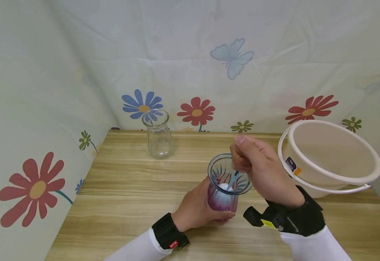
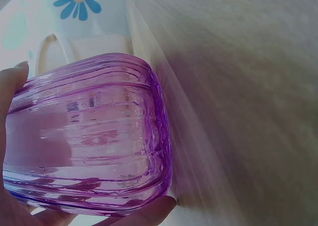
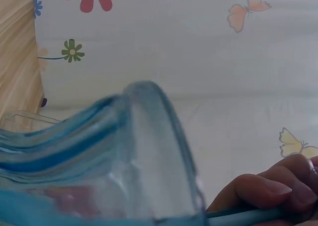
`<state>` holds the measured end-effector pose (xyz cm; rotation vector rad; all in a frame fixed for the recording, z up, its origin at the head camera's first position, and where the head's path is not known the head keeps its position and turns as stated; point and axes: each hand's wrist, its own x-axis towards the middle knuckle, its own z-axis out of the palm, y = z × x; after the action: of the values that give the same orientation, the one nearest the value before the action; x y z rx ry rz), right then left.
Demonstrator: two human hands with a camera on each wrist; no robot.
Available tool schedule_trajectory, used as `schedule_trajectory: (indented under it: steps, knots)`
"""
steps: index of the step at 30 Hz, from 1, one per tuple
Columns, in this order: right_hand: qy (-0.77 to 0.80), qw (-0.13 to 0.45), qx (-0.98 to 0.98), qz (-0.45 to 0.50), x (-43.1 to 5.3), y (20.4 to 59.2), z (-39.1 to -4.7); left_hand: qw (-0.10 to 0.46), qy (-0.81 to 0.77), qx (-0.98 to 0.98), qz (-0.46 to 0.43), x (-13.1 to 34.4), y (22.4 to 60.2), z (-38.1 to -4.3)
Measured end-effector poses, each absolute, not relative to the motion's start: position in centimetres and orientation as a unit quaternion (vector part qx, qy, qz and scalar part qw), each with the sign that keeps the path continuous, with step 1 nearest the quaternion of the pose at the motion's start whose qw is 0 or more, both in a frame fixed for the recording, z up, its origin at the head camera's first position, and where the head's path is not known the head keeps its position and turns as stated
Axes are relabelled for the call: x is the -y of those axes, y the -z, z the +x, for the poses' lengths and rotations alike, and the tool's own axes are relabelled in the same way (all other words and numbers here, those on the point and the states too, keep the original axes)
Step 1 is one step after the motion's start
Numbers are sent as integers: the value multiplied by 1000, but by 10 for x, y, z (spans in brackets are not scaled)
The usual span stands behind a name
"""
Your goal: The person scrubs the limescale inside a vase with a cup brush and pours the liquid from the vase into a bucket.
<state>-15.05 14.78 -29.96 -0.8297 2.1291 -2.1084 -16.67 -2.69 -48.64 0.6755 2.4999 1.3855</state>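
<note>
My left hand (image 1: 194, 208) grips a ribbed glass vase (image 1: 213, 201), blue at the flared rim and purple lower down. In the left wrist view, thumb and fingers lie around its purple wall (image 2: 104, 136); the vase is tilted, its base close to the wooden surface. My right hand (image 1: 263, 166) is curled over the vase's mouth, holding the light-blue handle of a bottle brush (image 1: 233, 178). Its whitish, rounded head sits inside the vase, seen partly through the glass. The right wrist view shows fingers around the handle (image 3: 248, 216) just outside the blue rim.
A clear glass vase (image 1: 161, 143) stands upright at the back left of the wooden table (image 1: 121, 188). To the right is a beige bucket (image 1: 320, 174), its handle folded down toward the front. A flower-print cloth (image 1: 176, 72) hangs behind and at the sides.
</note>
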Motion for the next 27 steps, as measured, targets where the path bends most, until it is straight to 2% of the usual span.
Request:
schedule_trajectory:
  steps: [13,27]
  knots:
    - [610,39,-756,-235,-141,317,-153,94,-467,-848,233,27,488,-167]
    - [564,86,-779,-260,-141,318,-153,95,-464,-848,240,27,489,-167]
